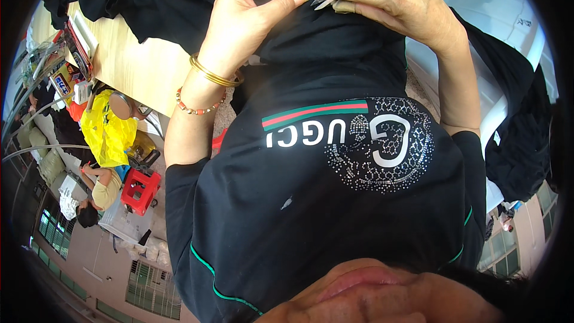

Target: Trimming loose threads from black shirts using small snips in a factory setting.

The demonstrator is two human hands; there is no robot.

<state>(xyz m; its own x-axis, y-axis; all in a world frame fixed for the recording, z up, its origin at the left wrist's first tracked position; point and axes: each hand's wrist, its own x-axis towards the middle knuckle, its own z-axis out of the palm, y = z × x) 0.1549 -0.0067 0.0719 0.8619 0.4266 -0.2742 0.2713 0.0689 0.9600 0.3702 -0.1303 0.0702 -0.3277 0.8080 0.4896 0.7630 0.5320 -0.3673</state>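
At the top centre, my right hand (388, 0) grips small metal thread snips (324, 3); their pointed blades stick out from between its fingers. Close by, my left hand (257, 12) has its thumb and forefinger curled toward each other, the thumb tip at the right forefinger's tip. Whatever the left fingers pinch is too small or hidden to name. Black cloth (161, 0) spreads behind and beneath both hands, running over the table to the left. Gold bangles (209, 73) and a red beaded bracelet (200, 110) circle my left wrist.
On the left, a pale wooden table (137, 66) carries boxes and papers near a yellow plastic bag (107, 128). Beyond are a red stool (140, 191) and another person (104, 191). To the right, a white plastic tub (487, 18) has black cloth (517, 149) beside it.
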